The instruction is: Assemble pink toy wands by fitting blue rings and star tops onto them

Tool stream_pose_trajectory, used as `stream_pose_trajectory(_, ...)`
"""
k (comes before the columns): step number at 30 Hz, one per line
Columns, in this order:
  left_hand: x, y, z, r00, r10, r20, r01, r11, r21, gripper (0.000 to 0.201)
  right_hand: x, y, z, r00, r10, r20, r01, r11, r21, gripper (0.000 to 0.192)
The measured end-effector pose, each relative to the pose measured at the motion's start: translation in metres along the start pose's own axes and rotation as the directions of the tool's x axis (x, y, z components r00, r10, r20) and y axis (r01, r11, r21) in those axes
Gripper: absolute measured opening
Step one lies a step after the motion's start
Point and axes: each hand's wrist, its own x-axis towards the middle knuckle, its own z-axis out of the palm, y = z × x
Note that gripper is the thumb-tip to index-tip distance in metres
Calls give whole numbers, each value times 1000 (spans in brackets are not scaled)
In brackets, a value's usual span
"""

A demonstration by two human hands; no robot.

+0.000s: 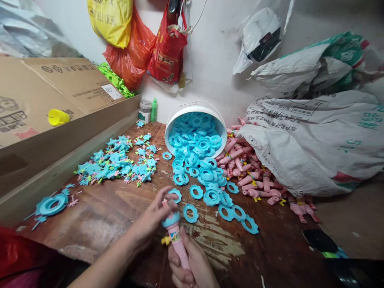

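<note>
One pink toy wand (180,249) is clamped in the right hand (195,259); the left hand (156,212) is at its scalloped blue ring (171,220), grip there cannot be determined.

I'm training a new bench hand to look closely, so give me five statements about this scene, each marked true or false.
1. The right hand grips a pink toy. True.
2. The ring on the held toy is yellow. False: that ring is blue.
3. Loose blue rings spill from the white bucket onto the table. True.
4. The bucket stands upright. False: it lies on its side, mouth toward the person.
5. The pile of pink toys lies to the right of the bucket, at the mouth of a white sack. True.
</note>
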Motion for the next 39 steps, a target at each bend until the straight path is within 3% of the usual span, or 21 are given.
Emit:
stream_pose_trajectory(1, 14, 2, -12, 984, 86, -157, -40, 962, 270, 52, 5, -2, 1, 999, -19, -40, 19, 1000, 0, 62)
stream_pose_trajectory(2, 29, 5, -24, 928, 225, -298, -28, 837, 546, 50, 9, -5, 2, 993, -57, -102, 55, 998, -27, 59)
stream_pose_trajectory(3, 42, 8, -37, 884, 348, -313, 20, 639, 769, 49, 14, -7, 2, 982, -100, -159, 89, 993, -74, 57)
stream_pose_trajectory(4, 52, 10, -48, 865, 411, -288, 63, 479, 875, 41, 18, -10, 1, 972, -133, -193, 109, 986, -127, 57)
stream_pose_trajectory(5, 59, 13, -58, 862, 445, -244, 81, 354, 932, 34, 22, -13, -1, 966, -154, -207, 118, 977, -178, 58)
stream_pose_trajectory(6, 62, 14, -66, 873, 445, -200, 73, 287, 955, 28, 24, -16, -3, 959, -179, -218, 129, 966, -223, 60)
stream_pose_trajectory(9, 47, 12, -77, 891, 443, -103, -12, 250, 968, 30, 24, -25, -14, 931, -263, -253, 170, 926, -338, 70)
stream_pose_trajectory(12, 10, -1, -76, 861, 500, 92, -194, 157, 968, 41, 12, -31, -22, 909, -302, -289, 164, 893, -418, 78)
stream_pose_trajectory(14, -13, -14, -73, 841, 500, 208, -281, 73, 957, 46, 3, -31, -24, 901, -315, -297, 155, 875, -459, 71)
stream_pose_trajectory(16, -27, -23, -72, 864, 455, 215, -255, 29, 966, 44, -4, -29, -24, 894, -350, -279, 169, 841, -514, 62)
stream_pose_trajectory(19, -28, -25, -75, 914, 395, 99, -111, 8, 994, 36, -7, -22, -24, 885, -368, -283, 148, 801, -580, 58)
stream_pose_trajectory(21, -21, -18, -81, 919, 394, -2, 7, -10, 1000, 37, -7, -18, -26, 882, -339, -329, 93, 807, -583, 67)
stream_pose_trajectory(23, -16, -6, -85, 896, 433, -95, 122, -35, 992, 43, -7, -14, -28, 875, -325, -359, 71, 819, -569, 80)
stream_pose_trajectory(25, -14, 5, -81, 847, 511, -148, 192, -35, 981, 47, -6, -10, -30, 870, -321, -375, 80, 841, -535, 88)
stream_pose_trajectory(27, -11, 10, -68, 810, 572, -133, 152, 14, 988, 46, -5, -5, -31, 857, -323, -402, 100, 869, -484, 87)
stream_pose_trajectory(28, -8, 10, -59, 814, 570, -113, 96, 60, 994, 44, -5, -3, -31, 848, -327, -416, 112, 879, -463, 83)
stream_pose_trajectory(30, 2, 4, -38, 873, 477, -96, 4, 191, 982, 42, -3, 0, -31, 833, -345, -432, 139, 887, -441, 76)
stream_pose_trajectory(33, 22, -11, -16, 952, 284, -119, 13, 348, 937, 38, -4, -1, -35, 824, -367, -432, 164, 884, -438, 72)
stream_pose_trajectory(36, 24, -22, -14, 974, 218, -57, -35, 396, 917, 31, -10, -7, -47, 814, -407, -416, 151, 838, -525, 69)
stream_pose_trajectory(39, 0, -32, -20, 981, 185, 62, -145, 474, 868, 44, -19, -11, -62, 830, -442, -341, 95, 715, -693, 61)
